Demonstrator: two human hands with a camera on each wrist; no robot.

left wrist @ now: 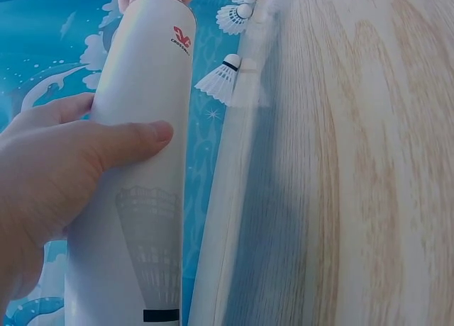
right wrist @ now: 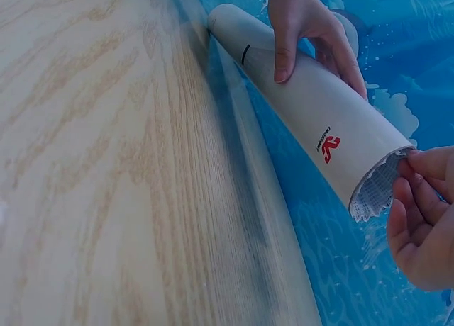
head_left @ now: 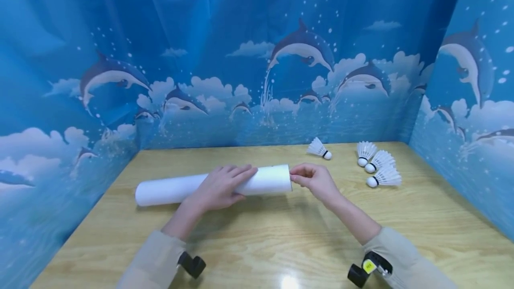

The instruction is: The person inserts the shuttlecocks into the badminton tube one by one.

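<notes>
A white shuttlecock tube (head_left: 168, 189) lies across the wooden table, its open end toward the right. My left hand (head_left: 225, 186) holds it around the middle, with the thumb along the near side and the fingers over the top. At the open end, my right hand (head_left: 317, 182) pinches at the rim with thumb and fingertips. Just inside that mouth, the right wrist view shows the feather skirt of a shuttlecock (right wrist: 372, 195), right where those fingertips are. Its cork is hidden in the tube. A red logo (right wrist: 329, 147) is printed near the opening.
One loose shuttlecock (head_left: 319, 147) lies at the back of the table, beyond my right hand. Three more shuttlecocks (head_left: 380, 162) sit grouped to the right. A blue dolphin-print curtain (head_left: 225, 119) surrounds the table (head_left: 257, 244) at the back and sides.
</notes>
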